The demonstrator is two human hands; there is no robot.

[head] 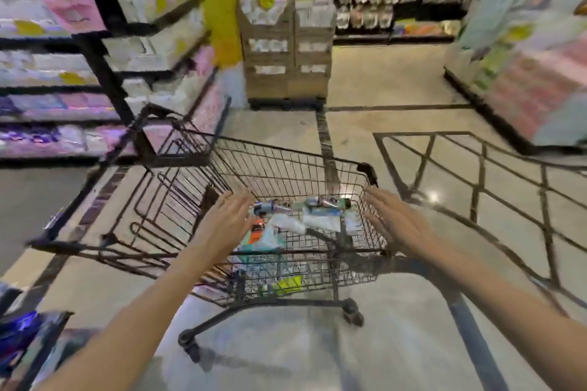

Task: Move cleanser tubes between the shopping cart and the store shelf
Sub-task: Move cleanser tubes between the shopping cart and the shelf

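A black wire shopping cart (286, 162) stands in the aisle straight ahead of me. Several cleanser tubes (295, 224) and small packets lie jumbled on its basket floor, white, teal and orange. My left hand (227, 222) hovers over the basket's left side, fingers spread, holding nothing. My right hand (398, 220) is stretched out flat by the basket's right wall, also holding nothing. The store shelf (95, 73) with white and pink packages runs along the left. The whole view is blurred by motion.
A second black wire basket or rack (178, 143) juts out at the foot of the left shelf, close to the cart. A stack of cardboard boxes (287, 51) stands at the aisle's end. More shelving (524, 79) lines the right. Open tiled floor lies to the right.
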